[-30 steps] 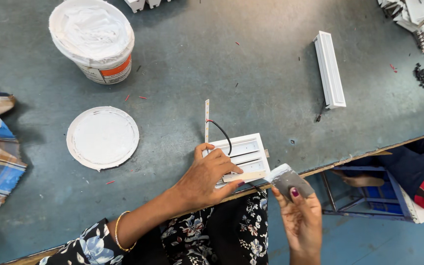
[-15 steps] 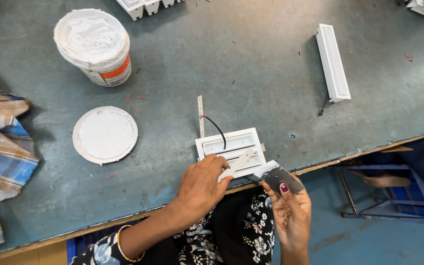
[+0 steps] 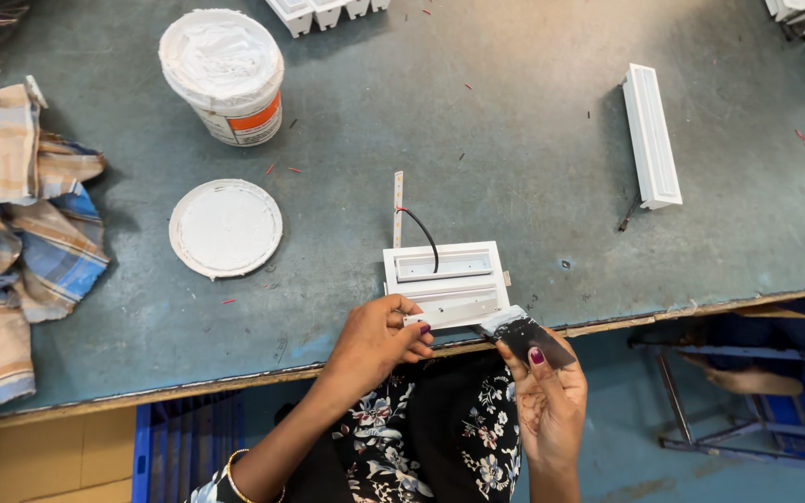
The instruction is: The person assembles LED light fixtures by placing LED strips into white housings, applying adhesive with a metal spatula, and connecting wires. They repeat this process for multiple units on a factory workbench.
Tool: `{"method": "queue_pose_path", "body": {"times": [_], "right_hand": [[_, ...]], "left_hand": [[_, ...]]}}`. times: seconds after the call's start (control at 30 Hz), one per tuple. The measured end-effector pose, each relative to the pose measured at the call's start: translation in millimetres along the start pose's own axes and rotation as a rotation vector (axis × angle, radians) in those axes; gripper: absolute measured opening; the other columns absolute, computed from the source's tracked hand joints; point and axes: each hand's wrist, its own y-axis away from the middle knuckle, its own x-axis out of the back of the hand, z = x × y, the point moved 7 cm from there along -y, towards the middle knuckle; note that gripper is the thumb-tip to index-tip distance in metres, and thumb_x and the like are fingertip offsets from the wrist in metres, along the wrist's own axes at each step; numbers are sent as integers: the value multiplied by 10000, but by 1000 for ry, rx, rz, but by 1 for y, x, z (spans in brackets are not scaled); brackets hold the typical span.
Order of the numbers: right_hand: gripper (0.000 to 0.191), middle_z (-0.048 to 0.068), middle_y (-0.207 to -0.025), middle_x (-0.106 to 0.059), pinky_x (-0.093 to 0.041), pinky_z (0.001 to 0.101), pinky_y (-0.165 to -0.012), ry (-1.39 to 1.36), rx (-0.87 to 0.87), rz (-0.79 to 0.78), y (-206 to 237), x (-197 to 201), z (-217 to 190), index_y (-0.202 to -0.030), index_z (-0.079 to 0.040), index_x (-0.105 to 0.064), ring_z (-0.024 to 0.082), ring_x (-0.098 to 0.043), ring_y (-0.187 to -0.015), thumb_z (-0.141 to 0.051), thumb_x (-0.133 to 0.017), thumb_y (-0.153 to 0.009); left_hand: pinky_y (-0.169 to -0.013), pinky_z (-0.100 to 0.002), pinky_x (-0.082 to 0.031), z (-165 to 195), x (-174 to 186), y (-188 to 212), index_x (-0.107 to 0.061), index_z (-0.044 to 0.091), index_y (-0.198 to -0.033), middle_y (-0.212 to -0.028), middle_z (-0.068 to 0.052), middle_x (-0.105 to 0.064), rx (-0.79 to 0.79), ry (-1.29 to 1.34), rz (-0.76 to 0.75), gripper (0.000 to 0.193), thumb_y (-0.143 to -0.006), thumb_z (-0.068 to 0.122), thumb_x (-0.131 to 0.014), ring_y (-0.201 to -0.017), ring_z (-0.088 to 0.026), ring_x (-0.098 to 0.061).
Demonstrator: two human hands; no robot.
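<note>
A white rectangular lamp housing (image 3: 444, 279) lies at the near edge of the grey-green table (image 3: 514, 140). A black wire (image 3: 424, 236) runs from it to a thin strip (image 3: 398, 196) lying behind it. My left hand (image 3: 373, 340) grips the housing's near left corner with the fingers closed on a pale strip. My right hand (image 3: 547, 401) is held below the table edge, pinching a small dark flat card smeared with white paste (image 3: 524, 333) that points at the housing's near right corner.
A white tub of paste (image 3: 224, 76) stands at the back left, its round lid (image 3: 225, 228) lying in front of it. A checked cloth (image 3: 16, 242) covers the left edge. Another long white housing (image 3: 652, 135) lies at the right. Blue metal framing (image 3: 747, 410) shows under the table.
The view has shifted, so the housing sits lower in the picture. My left hand slid down to the housing's near edge. My right hand with the card stays beside its right corner.
</note>
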Motion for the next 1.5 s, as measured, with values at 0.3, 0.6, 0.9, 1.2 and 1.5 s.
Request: {"method": "queue_pose_path", "body": {"times": [0.3,0.6,0.9,1.2,1.5], "right_hand": [[306,267,-1211,-698,-539,425,-996,248,146,-10,3,1,22,-1294,129,-598,367,-700,-1154,8,-541,-1018],[275,223,-1291,-705,-516,375,-1095,720,379,-104,7,-24,12,-1288,64,-650,274,-684,-1216,8,-538,-1043],[307,175,-1250,-718,-517,423,-1104,1160,728,-270,11,-61,0,-1173,32,-706,338,-661,-1279,126,-575,-911],[266,166,-1240,-716,-535,444,-1080,1295,832,-321,15,-69,3,-1126,31,-724,348,-645,-1281,105,-649,-882],[339,155,-1276,-704,-521,448,-1105,1354,801,-330,15,-72,3,-1176,13,-720,342,-624,-1307,124,-640,-866]], "left_hand": [[-659,-276,-635,-40,-5,-22,-701,-97,-1091,-940,-184,-785,75,288,-243,307,-966,178,-641,-766,-209,-778],[-560,-275,-610,-34,-8,-21,-707,-96,-1031,-848,-204,-774,90,298,-205,292,-959,182,-654,-686,-244,-777],[-402,-228,-528,-29,-10,-20,-706,-115,-1015,-824,-223,-772,74,319,-212,290,-944,163,-668,-614,-231,-767],[-377,-216,-505,-27,-11,-17,-699,-148,-1037,-810,-224,-771,36,330,-211,336,-935,170,-668,-585,-221,-761],[-376,-206,-511,-26,-13,-16,-692,-165,-1044,-810,-233,-773,22,361,-230,323,-936,137,-652,-571,-210,-756]]}}
